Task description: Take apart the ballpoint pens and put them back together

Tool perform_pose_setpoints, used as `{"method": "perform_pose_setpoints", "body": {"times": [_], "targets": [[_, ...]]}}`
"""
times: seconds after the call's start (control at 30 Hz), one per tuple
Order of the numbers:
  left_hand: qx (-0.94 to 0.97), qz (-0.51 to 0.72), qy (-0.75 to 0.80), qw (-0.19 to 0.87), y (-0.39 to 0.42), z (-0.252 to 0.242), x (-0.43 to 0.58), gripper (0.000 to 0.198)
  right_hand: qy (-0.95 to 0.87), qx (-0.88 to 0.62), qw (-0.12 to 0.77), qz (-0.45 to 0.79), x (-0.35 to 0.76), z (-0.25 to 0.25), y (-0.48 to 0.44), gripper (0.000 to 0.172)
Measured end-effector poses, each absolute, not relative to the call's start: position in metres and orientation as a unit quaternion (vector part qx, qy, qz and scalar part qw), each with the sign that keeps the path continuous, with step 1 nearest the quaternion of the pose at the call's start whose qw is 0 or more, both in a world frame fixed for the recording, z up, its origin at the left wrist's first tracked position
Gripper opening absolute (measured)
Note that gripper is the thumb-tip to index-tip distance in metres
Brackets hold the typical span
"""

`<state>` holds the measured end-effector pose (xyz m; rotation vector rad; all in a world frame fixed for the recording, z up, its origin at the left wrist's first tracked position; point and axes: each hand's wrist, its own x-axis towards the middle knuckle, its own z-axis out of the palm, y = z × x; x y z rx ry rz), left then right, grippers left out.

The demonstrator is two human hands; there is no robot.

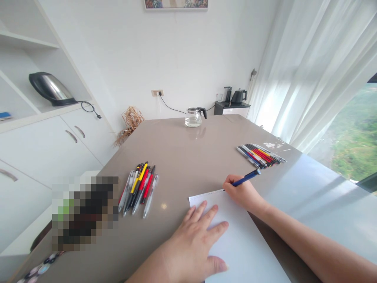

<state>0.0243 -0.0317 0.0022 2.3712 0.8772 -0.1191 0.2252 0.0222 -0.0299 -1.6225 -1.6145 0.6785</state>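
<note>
A white sheet of paper lies on the brown glossy table, with faint marks along its top edge. Spread flat on the sheet's left part is my left hand, fingers apart and holding nothing. My right hand grips a blue pen near the top right corner of the paper. The pen slants, its tip down at the sheet's top edge and its back end pointing up to the right.
To the left lies a loose bunch of pens; at the right is a row of pens beside white scraps. A glass pot stands at the far edge. A blurred-out patch covers something at the left edge.
</note>
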Motion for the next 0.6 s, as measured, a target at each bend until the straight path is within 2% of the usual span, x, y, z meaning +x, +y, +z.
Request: {"method": "perform_pose_setpoints", "body": {"times": [0.07, 0.23, 0.37, 0.5, 0.6], "targets": [[0.894, -0.045, 0.331, 0.300, -0.032, 0.002, 0.024, 0.064, -0.604, -0.632, 0.385, 0.297, 0.228, -0.030, 0.023, 0.017], [0.894, -0.049, 0.331, 0.297, -0.032, 0.002, 0.024, 0.064, -0.506, -0.579, 0.494, 0.406, 0.240, -0.021, 0.025, 0.038], [0.894, -0.054, 0.333, 0.293, -0.033, 0.004, 0.025, 0.064, -0.466, -0.502, 0.543, 0.485, 0.241, -0.010, 0.024, 0.027], [0.894, -0.058, 0.334, 0.295, -0.034, 0.006, 0.025, 0.064, -0.417, -0.435, 0.591, 0.536, 0.240, -0.003, 0.021, 0.037], [0.897, -0.046, 0.327, 0.293, -0.035, 0.005, 0.024, 0.064, -0.408, -0.400, 0.613, 0.546, 0.241, -0.001, 0.020, 0.033]]}}
